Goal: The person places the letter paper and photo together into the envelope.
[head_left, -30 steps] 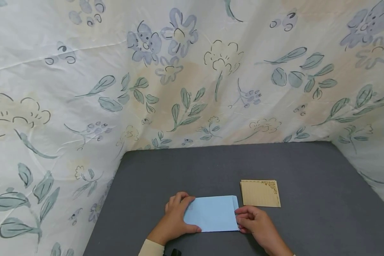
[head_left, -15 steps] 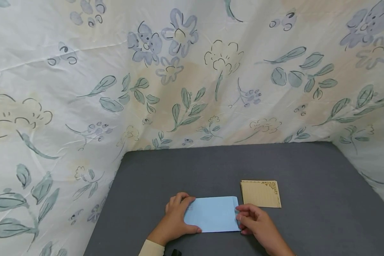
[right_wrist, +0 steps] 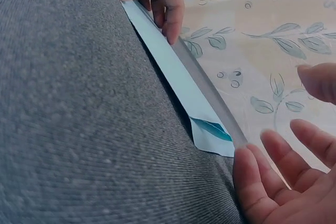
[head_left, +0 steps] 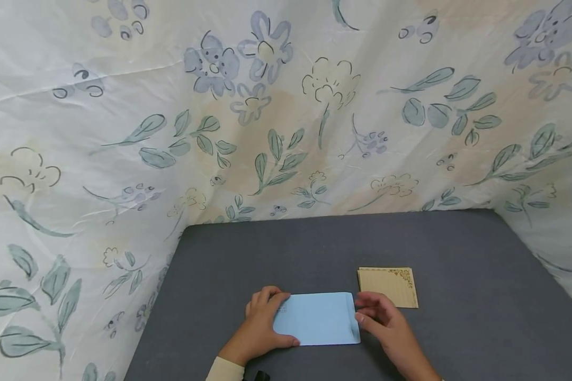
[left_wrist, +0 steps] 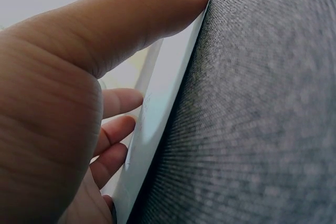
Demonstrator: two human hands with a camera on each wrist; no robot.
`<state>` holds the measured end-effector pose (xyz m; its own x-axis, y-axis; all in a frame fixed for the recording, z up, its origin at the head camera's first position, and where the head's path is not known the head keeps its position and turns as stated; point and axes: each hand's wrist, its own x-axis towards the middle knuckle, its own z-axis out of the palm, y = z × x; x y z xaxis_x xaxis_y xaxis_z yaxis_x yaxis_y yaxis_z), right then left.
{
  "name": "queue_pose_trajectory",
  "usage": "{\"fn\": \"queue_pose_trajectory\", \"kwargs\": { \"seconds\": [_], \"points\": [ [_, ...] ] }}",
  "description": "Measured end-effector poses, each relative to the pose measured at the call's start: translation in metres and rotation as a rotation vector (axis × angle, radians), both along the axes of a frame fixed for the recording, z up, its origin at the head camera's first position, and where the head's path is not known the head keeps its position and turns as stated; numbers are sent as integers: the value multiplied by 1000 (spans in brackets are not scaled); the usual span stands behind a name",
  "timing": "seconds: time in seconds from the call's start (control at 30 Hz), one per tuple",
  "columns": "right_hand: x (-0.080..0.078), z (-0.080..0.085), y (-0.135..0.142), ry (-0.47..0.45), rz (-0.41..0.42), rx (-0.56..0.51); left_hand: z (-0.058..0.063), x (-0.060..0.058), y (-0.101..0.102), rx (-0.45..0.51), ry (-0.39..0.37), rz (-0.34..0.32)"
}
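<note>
A light blue envelope (head_left: 316,320) lies flat, its flap end at the right. My left hand (head_left: 259,330) rests on its left end, thumb extended along the near edge and fingers toward the far edge. In the left wrist view, those fingertips (left_wrist: 124,101) touch the paper. Beside the flap end is my right hand (head_left: 388,325), fingers loosely bent and holding nothing. The right wrist view shows the envelope's flap (right_wrist: 210,142) folded outward, with a darker blue inside at the opening. Whether anything is inside cannot be seen.
Beyond my right hand lies a small stack of tan lined cards (head_left: 388,288) with a brown corner pattern. Everything rests on a dark grey tabletop (head_left: 276,259). Pale floral cloth (head_left: 286,116) hangs behind and at both sides.
My right hand has released the envelope's right end and moved slightly away, its fingers now nearer the cards. The left hand and envelope stay in place.
</note>
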<state>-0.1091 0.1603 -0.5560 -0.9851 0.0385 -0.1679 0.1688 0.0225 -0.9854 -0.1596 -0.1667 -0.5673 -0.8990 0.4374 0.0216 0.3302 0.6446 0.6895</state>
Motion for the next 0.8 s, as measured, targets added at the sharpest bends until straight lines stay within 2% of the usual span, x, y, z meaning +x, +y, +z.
{"fn": "queue_pose_trajectory", "kwargs": {
  "seconds": [0.2,0.5,0.8],
  "points": [
    [-3,-1,4,33,-7,44,-1,-1,1,-2,-8,0],
    [-6,-4,13,152,-19,118,-3,-2,2,0,4,7],
    [-10,-1,23,174,-52,190,-3,-4,3,-4,3,12]
  ]
}}
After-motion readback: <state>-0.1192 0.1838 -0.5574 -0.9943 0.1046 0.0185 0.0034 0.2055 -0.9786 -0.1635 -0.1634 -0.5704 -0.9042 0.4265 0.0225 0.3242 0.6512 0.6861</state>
